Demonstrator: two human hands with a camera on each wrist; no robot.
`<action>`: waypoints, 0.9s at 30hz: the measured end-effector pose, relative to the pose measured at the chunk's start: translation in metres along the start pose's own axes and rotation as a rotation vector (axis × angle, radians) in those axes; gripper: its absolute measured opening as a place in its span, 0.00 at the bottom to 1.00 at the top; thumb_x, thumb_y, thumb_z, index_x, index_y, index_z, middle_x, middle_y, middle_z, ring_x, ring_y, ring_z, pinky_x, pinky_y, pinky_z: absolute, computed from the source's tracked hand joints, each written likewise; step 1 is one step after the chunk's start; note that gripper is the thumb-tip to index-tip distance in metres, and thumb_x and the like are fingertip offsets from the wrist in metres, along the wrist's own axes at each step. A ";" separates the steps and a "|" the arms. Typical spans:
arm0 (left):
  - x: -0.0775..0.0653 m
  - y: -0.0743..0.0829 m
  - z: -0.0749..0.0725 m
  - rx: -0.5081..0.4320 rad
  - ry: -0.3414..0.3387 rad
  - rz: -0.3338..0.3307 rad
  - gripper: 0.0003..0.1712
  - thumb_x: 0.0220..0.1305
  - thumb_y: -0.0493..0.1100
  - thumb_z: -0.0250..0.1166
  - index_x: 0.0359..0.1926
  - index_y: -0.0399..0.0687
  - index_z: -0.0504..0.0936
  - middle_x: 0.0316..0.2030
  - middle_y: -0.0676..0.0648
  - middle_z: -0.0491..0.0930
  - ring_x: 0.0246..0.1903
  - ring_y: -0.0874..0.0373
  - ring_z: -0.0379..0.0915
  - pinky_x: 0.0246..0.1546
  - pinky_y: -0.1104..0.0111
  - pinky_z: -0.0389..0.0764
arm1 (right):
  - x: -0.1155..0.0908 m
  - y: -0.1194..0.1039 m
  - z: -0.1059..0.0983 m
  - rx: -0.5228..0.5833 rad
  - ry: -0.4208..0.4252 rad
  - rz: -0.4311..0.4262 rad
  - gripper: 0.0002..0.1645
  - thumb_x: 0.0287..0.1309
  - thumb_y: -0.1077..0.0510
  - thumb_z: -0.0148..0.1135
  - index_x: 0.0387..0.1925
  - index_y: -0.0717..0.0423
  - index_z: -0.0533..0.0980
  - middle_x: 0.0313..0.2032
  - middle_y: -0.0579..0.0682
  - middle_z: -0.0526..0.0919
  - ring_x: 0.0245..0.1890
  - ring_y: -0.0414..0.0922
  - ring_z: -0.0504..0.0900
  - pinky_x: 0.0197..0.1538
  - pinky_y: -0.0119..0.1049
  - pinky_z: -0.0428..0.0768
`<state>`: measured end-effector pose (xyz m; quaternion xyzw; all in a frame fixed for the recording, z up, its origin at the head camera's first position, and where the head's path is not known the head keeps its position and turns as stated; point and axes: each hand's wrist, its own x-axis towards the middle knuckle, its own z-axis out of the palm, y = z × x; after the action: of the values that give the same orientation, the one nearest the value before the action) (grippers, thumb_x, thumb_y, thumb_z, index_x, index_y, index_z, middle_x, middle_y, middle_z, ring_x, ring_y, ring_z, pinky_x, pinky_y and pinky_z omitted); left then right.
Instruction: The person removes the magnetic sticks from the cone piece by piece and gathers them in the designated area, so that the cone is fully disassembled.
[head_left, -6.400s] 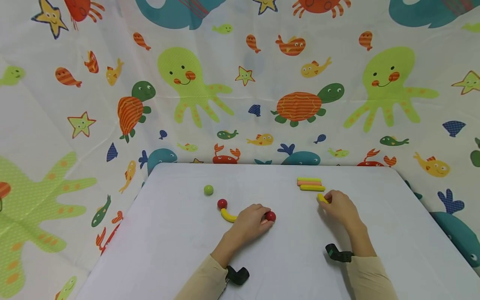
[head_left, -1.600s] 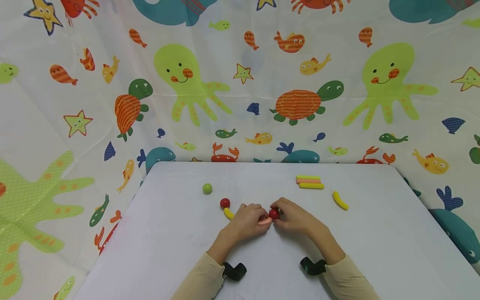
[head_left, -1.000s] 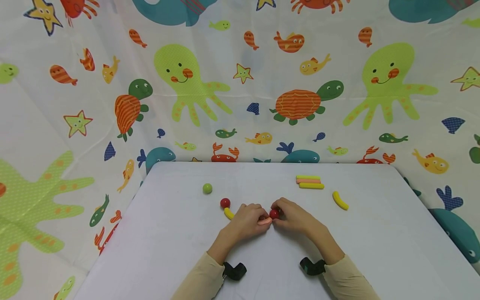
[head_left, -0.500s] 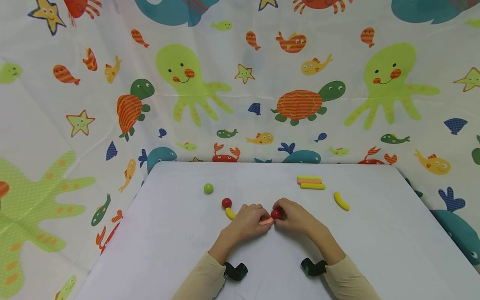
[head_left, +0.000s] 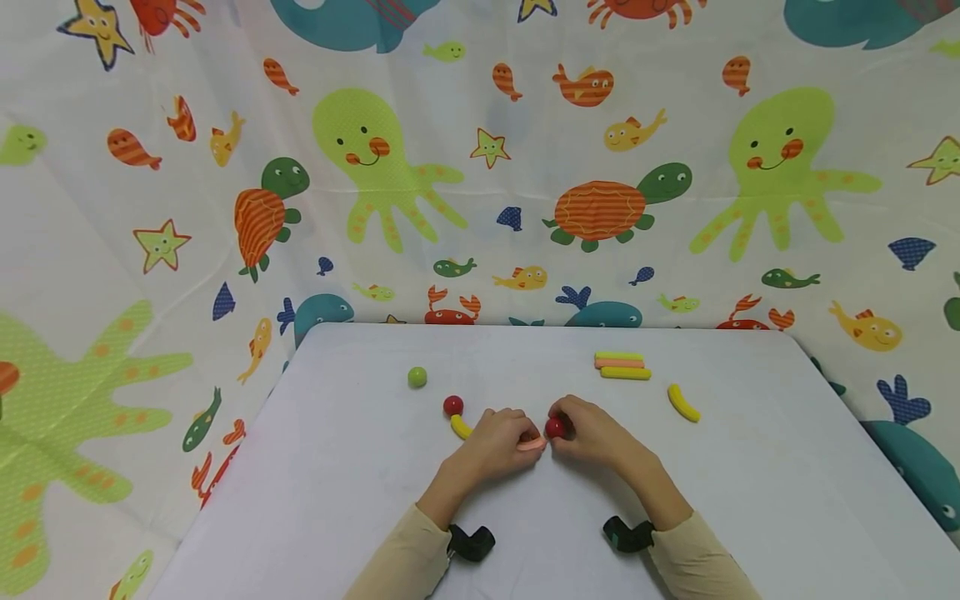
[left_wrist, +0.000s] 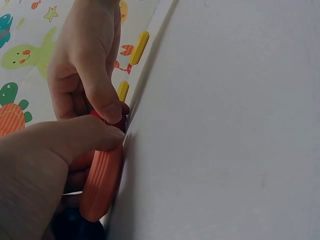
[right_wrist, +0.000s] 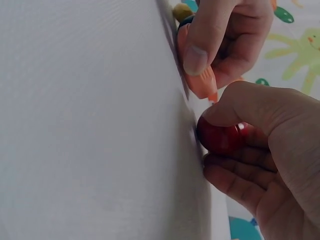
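Observation:
My left hand (head_left: 501,442) pinches a ribbed, curved orange stick (left_wrist: 102,182) between thumb and fingers, low over the white table. Facing it, my right hand (head_left: 596,431) holds a shiny red ball (right_wrist: 221,135) between thumb and fingers. A small gap separates ball and stick end in the right wrist view. Left of my left hand, a curved yellow stick (head_left: 461,427) reaches up to a second red ball (head_left: 453,406); its other end is hidden by that hand. Under the orange stick, the left wrist view shows a dark blue ball (left_wrist: 78,226), partly covered.
A green ball (head_left: 417,377) lies at the back left of the table (head_left: 315,483). Toward the back right, straight lime, orange and yellow sticks (head_left: 626,373) lie side by side. A curved yellow stick (head_left: 683,403) rests right of them. A patterned sea-animal cloth (head_left: 480,183) hangs behind.
Since the oldest frame, my right hand has let go of the curved yellow stick at right and moved left onto the red ball. Lately that ball has shifted slightly right, away from the orange stick.

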<state>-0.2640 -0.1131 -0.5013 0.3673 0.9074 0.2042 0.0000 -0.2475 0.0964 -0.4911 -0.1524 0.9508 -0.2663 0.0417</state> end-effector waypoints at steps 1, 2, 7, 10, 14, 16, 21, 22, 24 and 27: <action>0.000 0.000 0.000 0.000 0.000 -0.001 0.10 0.66 0.55 0.65 0.38 0.57 0.87 0.32 0.60 0.81 0.37 0.65 0.75 0.40 0.69 0.68 | 0.000 0.000 0.000 0.003 -0.001 0.000 0.21 0.52 0.57 0.73 0.48 0.52 0.76 0.42 0.44 0.80 0.42 0.39 0.75 0.51 0.39 0.81; 0.000 -0.001 0.000 -0.002 0.001 -0.001 0.10 0.66 0.55 0.65 0.38 0.57 0.87 0.32 0.60 0.81 0.37 0.65 0.75 0.40 0.69 0.68 | 0.001 0.000 -0.001 0.004 -0.001 -0.001 0.21 0.52 0.57 0.73 0.48 0.52 0.76 0.42 0.45 0.80 0.42 0.39 0.75 0.50 0.39 0.81; 0.000 -0.001 -0.003 -0.004 0.007 -0.001 0.10 0.66 0.54 0.65 0.38 0.57 0.87 0.31 0.60 0.81 0.36 0.66 0.75 0.40 0.69 0.67 | 0.002 0.000 -0.001 0.002 0.002 -0.001 0.22 0.52 0.57 0.73 0.48 0.52 0.76 0.42 0.44 0.80 0.42 0.40 0.76 0.50 0.38 0.82; 0.000 -0.001 -0.004 -0.003 0.007 0.002 0.10 0.66 0.54 0.64 0.38 0.57 0.87 0.31 0.60 0.81 0.37 0.66 0.75 0.40 0.69 0.67 | 0.003 -0.001 -0.002 0.007 -0.001 -0.003 0.21 0.52 0.57 0.72 0.48 0.53 0.77 0.42 0.45 0.80 0.42 0.40 0.76 0.50 0.38 0.81; 0.001 -0.002 -0.005 -0.010 0.003 0.002 0.11 0.66 0.55 0.64 0.38 0.56 0.87 0.32 0.60 0.81 0.37 0.66 0.74 0.41 0.69 0.68 | 0.003 -0.004 -0.003 0.015 -0.003 -0.005 0.21 0.53 0.57 0.73 0.48 0.53 0.77 0.43 0.45 0.80 0.42 0.40 0.76 0.51 0.39 0.81; 0.001 -0.003 -0.005 -0.013 0.002 -0.001 0.11 0.66 0.55 0.64 0.39 0.56 0.87 0.32 0.60 0.81 0.37 0.66 0.74 0.41 0.68 0.68 | 0.003 -0.005 -0.004 0.014 -0.003 -0.007 0.20 0.54 0.57 0.73 0.48 0.54 0.77 0.43 0.46 0.80 0.42 0.40 0.76 0.51 0.39 0.81; 0.001 -0.005 -0.003 -0.011 0.001 -0.004 0.11 0.66 0.55 0.64 0.39 0.56 0.87 0.32 0.60 0.81 0.36 0.66 0.74 0.42 0.67 0.69 | 0.004 -0.005 -0.005 0.005 -0.007 -0.010 0.21 0.54 0.56 0.73 0.48 0.54 0.77 0.43 0.46 0.80 0.42 0.40 0.76 0.51 0.39 0.81; 0.002 -0.005 -0.003 -0.009 0.001 -0.003 0.11 0.66 0.55 0.64 0.39 0.56 0.87 0.32 0.60 0.81 0.36 0.66 0.75 0.42 0.67 0.69 | 0.004 -0.006 -0.005 0.006 -0.008 -0.009 0.21 0.54 0.56 0.73 0.48 0.54 0.77 0.43 0.46 0.80 0.42 0.40 0.76 0.51 0.39 0.81; 0.002 -0.005 -0.002 -0.007 0.006 0.002 0.11 0.66 0.55 0.65 0.38 0.56 0.87 0.31 0.60 0.81 0.36 0.66 0.75 0.41 0.67 0.69 | 0.004 -0.006 -0.005 0.003 -0.007 -0.014 0.20 0.54 0.57 0.73 0.48 0.55 0.77 0.42 0.46 0.80 0.42 0.40 0.76 0.51 0.40 0.82; 0.002 -0.006 -0.001 -0.004 0.009 0.003 0.11 0.65 0.55 0.65 0.38 0.56 0.87 0.31 0.60 0.81 0.35 0.66 0.75 0.41 0.67 0.69 | 0.003 -0.006 -0.006 0.012 -0.010 -0.008 0.20 0.54 0.57 0.73 0.48 0.55 0.77 0.43 0.47 0.80 0.42 0.41 0.76 0.51 0.40 0.82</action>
<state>-0.2697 -0.1155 -0.5023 0.3679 0.9064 0.2078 -0.0037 -0.2499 0.0933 -0.4827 -0.1575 0.9483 -0.2716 0.0463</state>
